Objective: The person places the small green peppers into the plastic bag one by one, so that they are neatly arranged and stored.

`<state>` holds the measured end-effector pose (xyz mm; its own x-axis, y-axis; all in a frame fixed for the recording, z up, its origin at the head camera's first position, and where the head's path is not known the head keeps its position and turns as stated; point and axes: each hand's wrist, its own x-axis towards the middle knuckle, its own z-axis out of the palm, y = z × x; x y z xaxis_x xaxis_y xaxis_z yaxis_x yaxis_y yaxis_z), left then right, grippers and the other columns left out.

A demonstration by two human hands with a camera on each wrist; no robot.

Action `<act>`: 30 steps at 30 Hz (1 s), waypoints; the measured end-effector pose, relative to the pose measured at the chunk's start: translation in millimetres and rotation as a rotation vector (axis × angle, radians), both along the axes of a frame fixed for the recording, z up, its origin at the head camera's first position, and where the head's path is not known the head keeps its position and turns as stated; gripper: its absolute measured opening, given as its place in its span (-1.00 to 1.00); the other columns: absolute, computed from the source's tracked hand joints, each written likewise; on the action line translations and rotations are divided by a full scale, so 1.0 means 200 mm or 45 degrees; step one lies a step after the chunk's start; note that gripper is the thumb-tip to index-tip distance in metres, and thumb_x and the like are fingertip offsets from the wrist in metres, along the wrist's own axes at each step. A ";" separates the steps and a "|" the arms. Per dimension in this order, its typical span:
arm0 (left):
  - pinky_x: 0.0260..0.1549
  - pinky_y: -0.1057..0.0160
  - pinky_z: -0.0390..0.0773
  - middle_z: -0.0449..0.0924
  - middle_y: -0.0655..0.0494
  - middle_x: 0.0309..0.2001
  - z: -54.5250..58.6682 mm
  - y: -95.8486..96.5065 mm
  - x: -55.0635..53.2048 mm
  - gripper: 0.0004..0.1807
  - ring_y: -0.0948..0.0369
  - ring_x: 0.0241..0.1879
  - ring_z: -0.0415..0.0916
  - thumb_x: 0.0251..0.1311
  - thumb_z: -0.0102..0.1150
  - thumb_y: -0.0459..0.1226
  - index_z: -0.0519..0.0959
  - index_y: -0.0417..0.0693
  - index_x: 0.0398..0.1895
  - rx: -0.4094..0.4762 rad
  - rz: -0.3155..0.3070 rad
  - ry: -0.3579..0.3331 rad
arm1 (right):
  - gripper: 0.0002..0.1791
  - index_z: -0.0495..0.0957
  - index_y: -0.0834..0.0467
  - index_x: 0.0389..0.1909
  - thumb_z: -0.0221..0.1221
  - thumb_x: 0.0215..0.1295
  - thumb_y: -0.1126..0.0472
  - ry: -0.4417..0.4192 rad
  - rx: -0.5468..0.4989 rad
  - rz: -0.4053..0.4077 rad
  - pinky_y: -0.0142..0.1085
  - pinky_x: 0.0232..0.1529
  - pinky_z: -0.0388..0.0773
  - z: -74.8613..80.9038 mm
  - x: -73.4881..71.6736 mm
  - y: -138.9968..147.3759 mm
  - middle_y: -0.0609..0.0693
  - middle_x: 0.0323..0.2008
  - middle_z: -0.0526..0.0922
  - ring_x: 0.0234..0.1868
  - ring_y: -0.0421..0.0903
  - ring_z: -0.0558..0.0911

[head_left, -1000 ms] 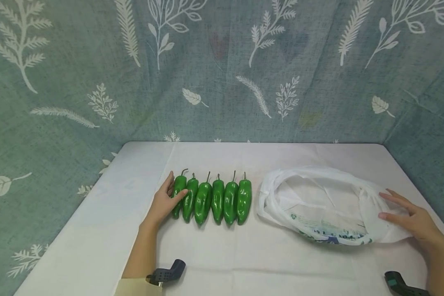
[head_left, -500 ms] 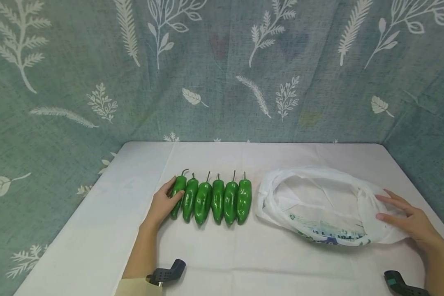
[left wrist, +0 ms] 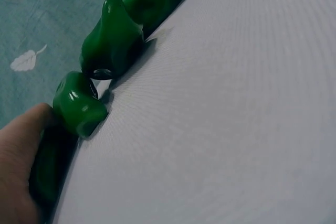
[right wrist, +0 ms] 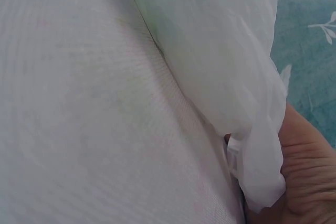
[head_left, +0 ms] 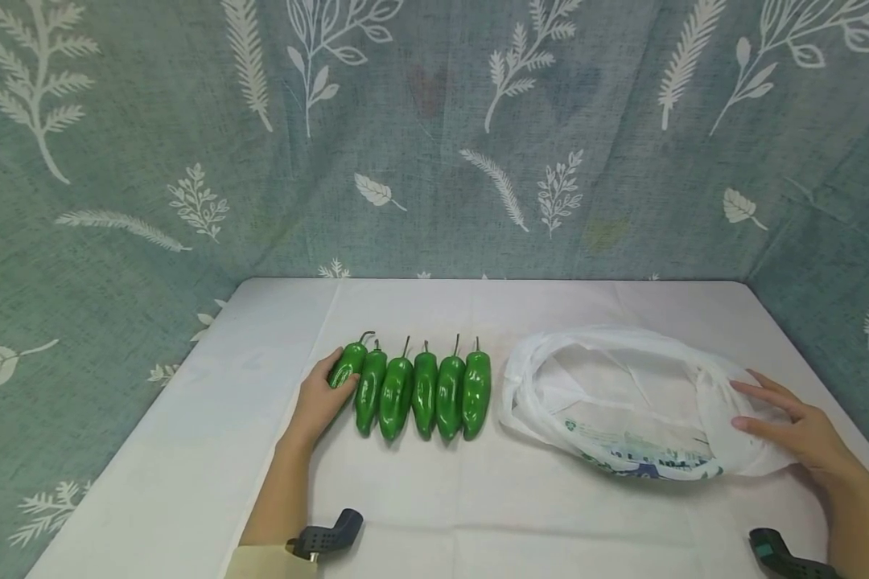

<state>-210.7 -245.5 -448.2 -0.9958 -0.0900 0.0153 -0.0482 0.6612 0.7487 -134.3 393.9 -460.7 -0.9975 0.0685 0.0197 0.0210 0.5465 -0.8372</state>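
Several glossy green chili peppers (head_left: 424,394) lie side by side in a row on the white cloth, stems pointing away from me. My left hand (head_left: 317,402) grips the leftmost chili pepper (head_left: 348,363), thumb on its near right side and fingers round its left. That pepper leans, its stem end tipped right and its lower end hidden by the hand. In the left wrist view it shows dark beside the thumb (left wrist: 23,135). To the right, a white plastic bag (head_left: 724,402) lies with its mouth spread wide. My right hand (head_left: 804,430) rests on the bag's right end, fingers loosely extended.
A white cloth covers the table (head_left: 405,515). Behind and at both sides hangs a grey-green curtain (head_left: 434,201) with white leaf prints. Green and blue print marks the bag's near side. Dark wrist devices (head_left: 333,531) are worn on both arms.
My left thumb has drawn back from the second pepper onto the leftmost one, which is now tilted and shifted slightly left at its lower end. The right hand stays at the bag.
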 end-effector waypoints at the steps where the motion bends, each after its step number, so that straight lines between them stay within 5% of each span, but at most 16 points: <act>1: 0.30 -0.14 0.15 0.11 -0.23 0.40 0.00 0.00 0.00 -0.24 -0.15 0.36 0.10 0.25 0.08 -0.09 0.06 -0.11 0.46 -0.007 0.009 0.006 | -0.31 0.27 -0.05 0.37 0.27 0.21 0.12 0.004 0.004 -0.001 0.38 0.23 -0.48 0.00 0.00 0.00 -0.64 0.33 -0.14 0.44 0.24 -0.39; 15: 0.19 -0.15 0.30 0.21 -0.22 0.35 -0.01 -0.02 0.00 -0.24 -0.14 0.27 0.23 0.18 0.20 -0.13 0.16 -0.08 0.42 0.013 0.087 0.077 | -0.33 0.30 -0.01 0.35 0.27 0.20 0.11 -0.008 -0.015 -0.004 0.37 0.24 -0.48 0.00 0.00 0.00 -0.66 0.30 -0.11 0.44 0.24 -0.38; 30: 0.11 -0.02 0.34 0.41 -0.10 0.19 0.08 -0.02 0.02 -0.26 -0.01 0.13 0.33 0.03 0.36 -0.05 0.34 -0.02 0.30 0.165 0.016 0.078 | -0.32 0.28 -0.04 0.37 0.26 0.22 0.13 0.010 -0.020 0.045 0.37 0.24 -0.50 0.01 0.00 0.01 -0.72 0.26 -0.08 0.45 0.18 -0.40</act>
